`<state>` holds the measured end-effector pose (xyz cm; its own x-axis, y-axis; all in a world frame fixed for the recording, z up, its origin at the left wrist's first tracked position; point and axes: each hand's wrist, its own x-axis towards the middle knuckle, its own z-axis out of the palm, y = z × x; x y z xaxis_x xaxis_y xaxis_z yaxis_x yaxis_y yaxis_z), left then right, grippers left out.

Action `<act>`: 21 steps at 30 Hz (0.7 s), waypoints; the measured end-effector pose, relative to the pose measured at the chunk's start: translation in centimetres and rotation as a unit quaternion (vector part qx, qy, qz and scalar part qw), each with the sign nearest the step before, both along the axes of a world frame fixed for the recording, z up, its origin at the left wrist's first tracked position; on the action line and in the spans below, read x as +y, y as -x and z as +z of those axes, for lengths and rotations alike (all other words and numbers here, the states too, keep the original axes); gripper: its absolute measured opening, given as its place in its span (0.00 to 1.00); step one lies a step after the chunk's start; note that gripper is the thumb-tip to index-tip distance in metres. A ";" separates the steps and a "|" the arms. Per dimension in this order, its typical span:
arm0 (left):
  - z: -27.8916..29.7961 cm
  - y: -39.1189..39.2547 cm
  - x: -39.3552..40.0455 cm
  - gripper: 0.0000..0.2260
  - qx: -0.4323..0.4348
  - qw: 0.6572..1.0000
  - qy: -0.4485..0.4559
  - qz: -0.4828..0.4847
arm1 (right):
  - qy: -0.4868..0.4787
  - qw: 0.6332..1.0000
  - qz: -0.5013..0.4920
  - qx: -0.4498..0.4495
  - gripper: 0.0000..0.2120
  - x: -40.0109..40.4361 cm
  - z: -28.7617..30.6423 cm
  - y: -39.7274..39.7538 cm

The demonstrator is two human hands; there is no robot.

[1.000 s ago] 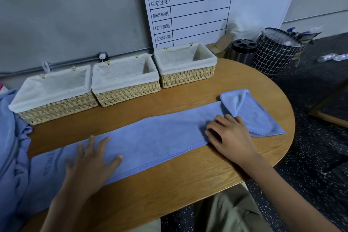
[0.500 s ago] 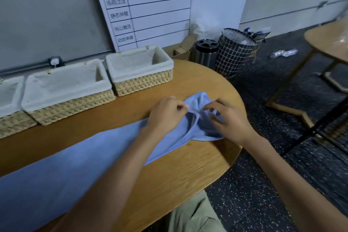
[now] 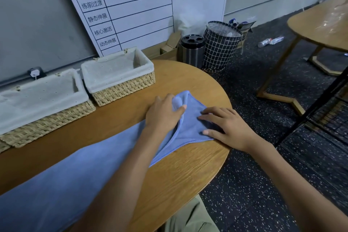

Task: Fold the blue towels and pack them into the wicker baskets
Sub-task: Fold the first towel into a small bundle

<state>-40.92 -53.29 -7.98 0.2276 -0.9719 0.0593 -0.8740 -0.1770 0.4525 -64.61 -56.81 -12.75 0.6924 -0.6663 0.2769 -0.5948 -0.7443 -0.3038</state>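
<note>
A long blue towel [image 3: 62,181] lies in a strip across the wooden table [image 3: 180,173], running from the lower left to the table's right end. At that right end my left hand [image 3: 163,113] pinches a bunched fold of the towel between thumb and fingers. My right hand [image 3: 227,126] rests flat on the towel's end corner, fingers spread, pressing it onto the table. Two wicker baskets with white cloth liners stand along the back edge: one [image 3: 120,88] just behind my left hand, the other [image 3: 47,115] to its left. Both show only their liners.
A white board with a printed chart [image 3: 131,9] leans on the wall behind the baskets. On the floor to the right stand a steel canister [image 3: 193,51] and a black grid bin [image 3: 220,47]. A second wooden table [image 3: 323,22] and a black rack [image 3: 323,111] are at right.
My left hand crossed from the towel's left end to its right end and gripped the folded corner. My right hand went from pinching to lying flat. The view swung right, dropping the leftmost basket.
</note>
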 end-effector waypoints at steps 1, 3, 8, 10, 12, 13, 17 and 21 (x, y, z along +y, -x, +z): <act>0.0 0.1 0.0 0.21 -0.020 1.000 0.002 0.004 | -0.006 1.000 0.004 0.001 0.27 0.0 0.0 0.3; 0.0 0.2 -0.1 0.19 -0.061 0.998 -0.001 0.010 | -0.023 1.000 0.006 0.002 0.30 -0.1 0.0 0.7; -0.1 1.1 -0.3 0.21 0.144 0.988 0.029 -0.042 | -0.049 0.999 0.006 0.017 0.35 -0.3 -0.1 0.9; -0.3 1.4 -0.3 0.23 0.172 0.982 0.055 -0.051 | -0.059 0.998 0.005 0.027 0.36 -0.6 0.2 0.9; -0.4 1.7 -0.1 0.21 0.170 0.979 0.102 -0.049 | -0.065 0.997 0.005 0.040 0.38 -0.9 0.6 1.0; -0.2 1.9 0.1 0.20 0.192 0.971 0.131 -0.047 | -0.065 0.997 0.005 0.043 0.39 -1.0 0.7 1.0; 1.4 3.4 0.8 0.19 0.257 0.934 0.241 -0.057 | -0.086 0.995 0.011 0.058 0.41 -1.6 1.1 0.8; -0.1 5.0 1.9 0.21 0.221 0.949 0.159 -0.157 | -0.164 0.978 -0.006 -0.127 0.20 -1.9 1.4 0.8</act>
